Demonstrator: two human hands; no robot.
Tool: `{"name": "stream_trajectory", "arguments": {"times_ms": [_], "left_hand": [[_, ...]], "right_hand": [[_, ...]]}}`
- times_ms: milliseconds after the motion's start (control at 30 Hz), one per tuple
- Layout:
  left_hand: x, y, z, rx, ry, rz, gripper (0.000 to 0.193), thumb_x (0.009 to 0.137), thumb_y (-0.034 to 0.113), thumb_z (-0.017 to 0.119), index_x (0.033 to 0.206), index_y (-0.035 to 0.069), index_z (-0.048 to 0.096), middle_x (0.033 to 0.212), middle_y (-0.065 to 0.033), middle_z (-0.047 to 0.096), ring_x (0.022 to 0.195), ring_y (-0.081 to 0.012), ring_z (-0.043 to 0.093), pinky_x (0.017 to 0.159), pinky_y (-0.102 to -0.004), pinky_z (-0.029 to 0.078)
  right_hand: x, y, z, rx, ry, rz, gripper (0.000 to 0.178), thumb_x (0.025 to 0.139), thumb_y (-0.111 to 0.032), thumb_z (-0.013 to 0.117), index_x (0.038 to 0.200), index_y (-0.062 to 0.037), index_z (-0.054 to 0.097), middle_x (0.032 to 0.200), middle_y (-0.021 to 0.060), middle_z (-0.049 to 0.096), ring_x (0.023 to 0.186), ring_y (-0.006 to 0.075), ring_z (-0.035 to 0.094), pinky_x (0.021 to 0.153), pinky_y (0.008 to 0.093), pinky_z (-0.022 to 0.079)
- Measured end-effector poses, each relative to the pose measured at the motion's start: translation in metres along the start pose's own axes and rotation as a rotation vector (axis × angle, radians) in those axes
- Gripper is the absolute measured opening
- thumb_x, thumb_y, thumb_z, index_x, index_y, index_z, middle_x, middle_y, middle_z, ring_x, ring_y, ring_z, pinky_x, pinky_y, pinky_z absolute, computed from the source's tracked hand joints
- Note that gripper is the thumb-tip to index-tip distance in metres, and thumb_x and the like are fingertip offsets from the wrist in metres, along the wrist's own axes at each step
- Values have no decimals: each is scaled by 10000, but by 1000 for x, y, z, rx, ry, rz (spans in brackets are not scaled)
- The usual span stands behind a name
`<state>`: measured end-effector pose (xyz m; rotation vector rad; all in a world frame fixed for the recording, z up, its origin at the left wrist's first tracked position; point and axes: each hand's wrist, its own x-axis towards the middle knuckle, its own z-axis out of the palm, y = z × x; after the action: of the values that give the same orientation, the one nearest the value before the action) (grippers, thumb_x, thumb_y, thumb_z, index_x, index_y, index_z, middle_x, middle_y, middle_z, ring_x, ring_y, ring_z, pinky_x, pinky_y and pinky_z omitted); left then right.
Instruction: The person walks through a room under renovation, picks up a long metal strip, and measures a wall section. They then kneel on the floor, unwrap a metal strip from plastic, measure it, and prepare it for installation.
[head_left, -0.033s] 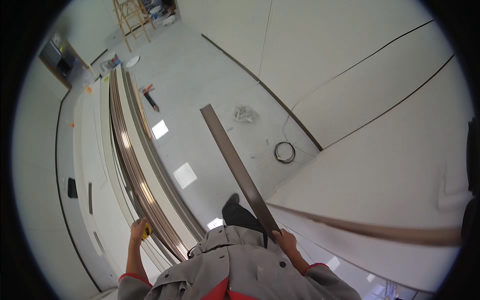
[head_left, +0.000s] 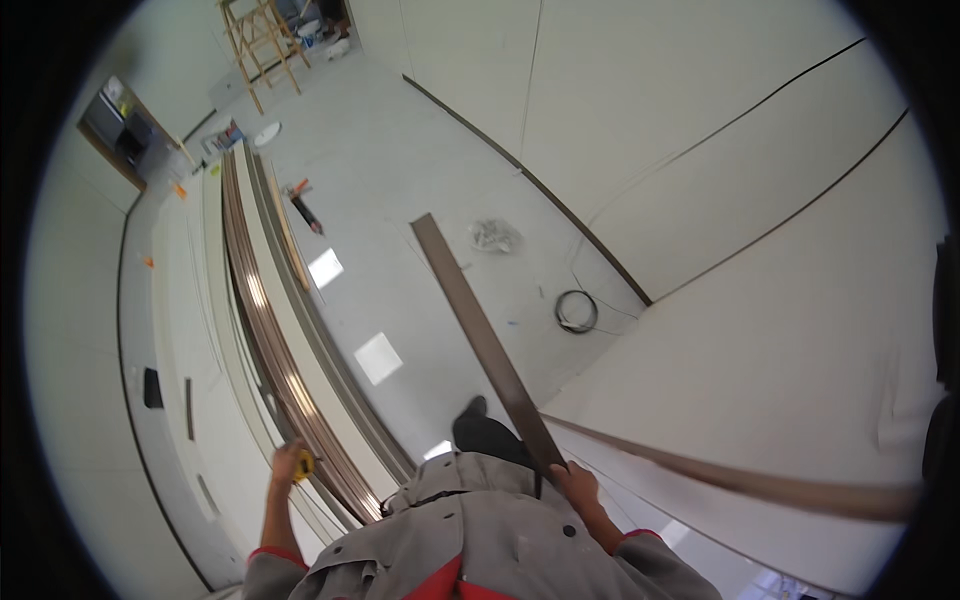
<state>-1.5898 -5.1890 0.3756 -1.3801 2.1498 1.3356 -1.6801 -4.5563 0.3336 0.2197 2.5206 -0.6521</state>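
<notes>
Small room with pale walls and a glossy grey floor (head_left: pixel 400 180) that shows square light reflections. At far left is an open doorway (head_left: pixel 125 132). Along the left side lies a row of long white panels (head_left: pixel 172 300), with a bundle of shiny bronze-brown metal strips (head_left: pixel 262 300) running from near to far over them. Beyond their far end stands a wooden stepladder (head_left: pixel 265 45). On the floor just right of the panels lies a red-and-black hand tool (head_left: pixel 305 208); further right are a crumpled clear plastic bag (head_left: pixel 494 236) and, nearer, a coil of black cable (head_left: pixel 576 312) close to the right-hand wall (head_left: pixel 660 90), which has a dark strip along its foot.

Near left, the left hand (head_left: pixel 286 462) has its fingers closed around a yellow tape measure (head_left: pixel 304 465), beside the bundle. Near right, the right hand (head_left: pixel 577 487) is clamped on the near end of a long flat brown strip (head_left: pixel 478 335), which slants away over the floor toward far left
</notes>
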Motion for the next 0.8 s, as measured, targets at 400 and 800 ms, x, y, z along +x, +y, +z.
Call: {"name": "stream_trajectory", "arguments": {"times_ms": [400,800], "left_hand": [[228,218,69,354,-580,67,440,898,383,653,995,-45,675,800,-113,659,634,-210,641,571,-362,507],[379,557,199,918,-756,396,443,907,419,628,912,-22,672,735,-98,626,552,-206,607,479,-351,490]], "right_hand": [[124,-156,-63,20,139,290,493,925,-521,542,915,-34,610,858,222,686,861,409,663,750,512,503],[112,-165,10,-55,453,621,63,847,-108,571,843,-102,634,790,115,634,794,309,657,662,441,535]]}}
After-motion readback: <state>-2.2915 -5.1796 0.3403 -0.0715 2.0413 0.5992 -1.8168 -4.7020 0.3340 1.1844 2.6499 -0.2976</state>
